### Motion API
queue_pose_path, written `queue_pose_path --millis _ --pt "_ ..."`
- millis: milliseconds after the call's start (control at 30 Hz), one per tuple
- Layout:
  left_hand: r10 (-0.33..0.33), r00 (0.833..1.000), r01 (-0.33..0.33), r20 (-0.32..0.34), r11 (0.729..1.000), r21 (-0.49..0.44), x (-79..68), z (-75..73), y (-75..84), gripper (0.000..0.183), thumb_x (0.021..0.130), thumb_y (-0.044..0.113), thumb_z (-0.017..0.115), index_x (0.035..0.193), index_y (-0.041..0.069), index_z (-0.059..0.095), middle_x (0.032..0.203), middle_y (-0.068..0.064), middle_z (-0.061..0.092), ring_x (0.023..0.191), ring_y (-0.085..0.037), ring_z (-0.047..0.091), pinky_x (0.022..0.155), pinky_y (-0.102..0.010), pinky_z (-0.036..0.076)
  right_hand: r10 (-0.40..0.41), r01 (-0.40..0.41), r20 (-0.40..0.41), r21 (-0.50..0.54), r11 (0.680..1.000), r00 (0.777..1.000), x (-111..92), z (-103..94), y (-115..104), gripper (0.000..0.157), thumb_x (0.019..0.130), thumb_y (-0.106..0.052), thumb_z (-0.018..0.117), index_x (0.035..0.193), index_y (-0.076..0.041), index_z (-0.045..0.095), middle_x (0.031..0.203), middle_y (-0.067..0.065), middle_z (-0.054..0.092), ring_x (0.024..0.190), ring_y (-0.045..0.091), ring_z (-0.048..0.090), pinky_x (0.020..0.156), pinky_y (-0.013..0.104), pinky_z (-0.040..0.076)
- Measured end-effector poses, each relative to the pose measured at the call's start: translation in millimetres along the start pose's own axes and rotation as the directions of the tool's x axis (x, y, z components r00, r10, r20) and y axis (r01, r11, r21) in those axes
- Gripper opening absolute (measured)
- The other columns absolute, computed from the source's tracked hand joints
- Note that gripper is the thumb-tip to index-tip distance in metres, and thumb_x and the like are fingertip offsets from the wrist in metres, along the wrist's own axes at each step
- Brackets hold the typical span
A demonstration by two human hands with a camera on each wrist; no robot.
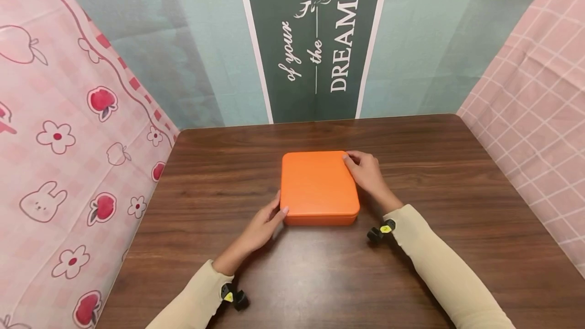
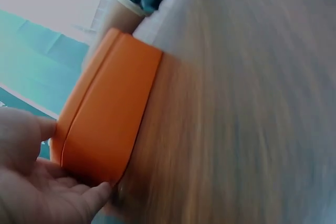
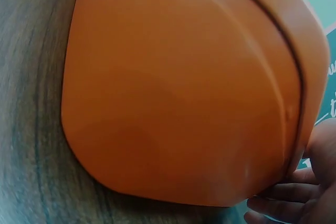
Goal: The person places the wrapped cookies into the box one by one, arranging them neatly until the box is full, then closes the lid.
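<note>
A square orange box (image 1: 318, 184) with rounded corners and a seam below its lid lies flat on the brown wooden table (image 1: 219, 176). My left hand (image 1: 262, 225) grips its near left corner. In the left wrist view, the thumb (image 2: 46, 128) presses the lid's edge while the other fingers reach along the side. At the far right corner my right hand (image 1: 367, 172) holds the box, thumb on top and fingers behind the edge. The right wrist view shows the box's side wall (image 3: 173, 93) close up, with the right fingers (image 3: 281, 195) curled at the corner.
A teal curtain (image 1: 192, 39) with a dark printed band (image 1: 315, 105) hangs behind the table. Pink patterned cloths line the left (image 1: 59, 182) and right (image 1: 539, 90) sides. Each wrist carries a small black camera, one by the left cuff (image 1: 235, 298), the other by the right (image 1: 378, 233).
</note>
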State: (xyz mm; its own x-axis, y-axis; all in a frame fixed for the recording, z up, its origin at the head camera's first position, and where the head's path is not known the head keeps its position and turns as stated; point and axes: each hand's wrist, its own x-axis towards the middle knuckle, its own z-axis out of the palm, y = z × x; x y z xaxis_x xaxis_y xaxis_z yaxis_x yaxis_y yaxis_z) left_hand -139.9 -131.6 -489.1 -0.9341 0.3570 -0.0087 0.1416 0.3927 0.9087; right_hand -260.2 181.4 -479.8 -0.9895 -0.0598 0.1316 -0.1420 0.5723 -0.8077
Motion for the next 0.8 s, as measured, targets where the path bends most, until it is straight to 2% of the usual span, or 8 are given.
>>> queue_pose_path --millis 100,200,400,800 --pt "-0.030 1.000 0.030 0.003 0.994 -0.107 -0.1 3.6 1.4 0.065 0.109 0.025 0.049 0.157 -0.006 0.019 0.165 -0.016 0.019 0.152 -0.027 0.019 0.123 -0.047 0.017 0.013 -0.013 0.001 0.006 1.000 1.000 1 1.2 -1 0.048 0.106 -0.036 0.054 0.132 0.002 0.065 0.121 0.021 0.070 0.106 0.033 0.067 0.093 0.052 0.055" --pt "-0.043 0.999 0.043 0.003 0.984 -0.175 -0.4 7.0 3.2 0.063 0.110 0.021 0.046 0.157 -0.008 0.015 0.166 -0.018 0.015 0.154 -0.031 0.014 0.124 -0.050 0.012 0.016 -0.016 -0.006 0.002 1.000 1.000 1 1.6 -2 0.048 0.105 -0.036 0.055 0.134 0.002 0.065 0.124 0.021 0.069 0.110 0.034 0.067 0.095 0.052 0.054" --pt "-0.077 0.997 0.077 0.006 0.976 -0.202 -2.3 11.9 7.4 0.063 0.111 0.022 0.040 0.159 -0.006 0.009 0.168 -0.019 0.008 0.155 -0.034 0.006 0.124 -0.053 0.006 -0.007 0.006 -0.027 -0.020 1.000 1.000 1 2.9 -4 0.046 0.105 -0.033 0.057 0.134 0.002 0.064 0.128 0.021 0.067 0.117 0.036 0.065 0.098 0.054 0.052" --pt "-0.086 0.996 0.082 -0.009 0.970 -0.229 -2.3 15.8 8.5 0.060 0.112 0.019 0.035 0.160 -0.004 0.006 0.168 -0.019 0.005 0.155 -0.035 0.004 0.124 -0.054 0.005 -0.048 0.045 -0.081 -0.039 0.998 0.996 -1 10.4 2 0.045 0.105 -0.031 0.056 0.133 0.004 0.064 0.126 0.023 0.067 0.115 0.038 0.066 0.096 0.055 0.053"
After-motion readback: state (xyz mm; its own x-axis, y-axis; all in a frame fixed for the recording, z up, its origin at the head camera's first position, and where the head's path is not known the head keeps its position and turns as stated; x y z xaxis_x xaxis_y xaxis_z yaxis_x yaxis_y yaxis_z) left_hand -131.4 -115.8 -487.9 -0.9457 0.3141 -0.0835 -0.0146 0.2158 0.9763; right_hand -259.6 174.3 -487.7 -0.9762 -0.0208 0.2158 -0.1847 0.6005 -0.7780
